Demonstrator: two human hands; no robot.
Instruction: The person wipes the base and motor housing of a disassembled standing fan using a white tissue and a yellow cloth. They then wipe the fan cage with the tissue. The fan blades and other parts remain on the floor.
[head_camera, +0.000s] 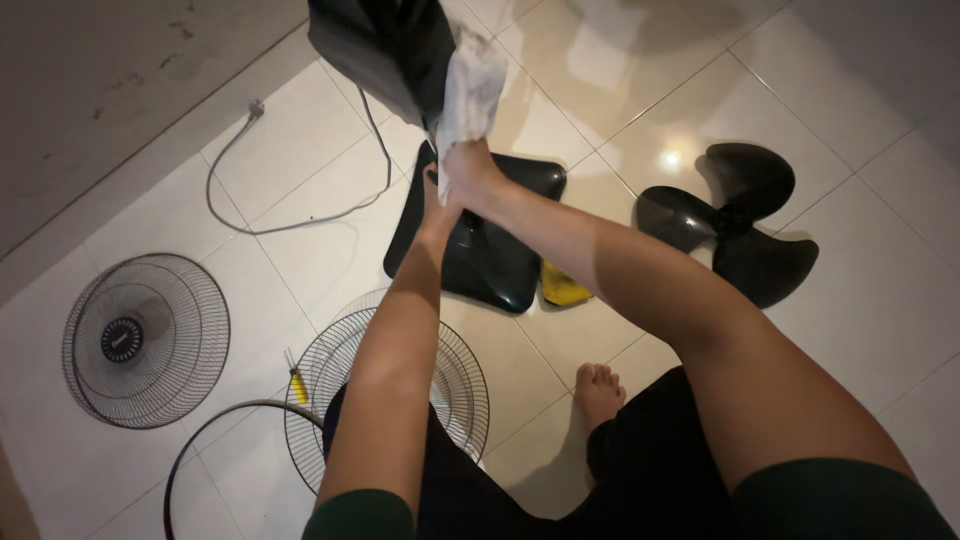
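Both my arms reach forward over a white tiled floor. My right hand (468, 172) grips a crumpled white cloth (470, 85) and presses it against the black fan motor housing (385, 45) at the top of the view. My left hand (436, 205) lies just under the right one, mostly hidden by it, near the fan's neck; what it holds cannot be made out. Below the hands sits the black square fan base (505, 270).
A black fan blade (735, 220) lies at right. Two wire grilles (145, 340) (455, 385) and a dark ring (215, 430) lie at left, with a yellow-handled screwdriver (297, 380). A grey power cord (290, 215) curls at the back. A yellow cloth (562, 287) and my bare foot (598, 390) are near.
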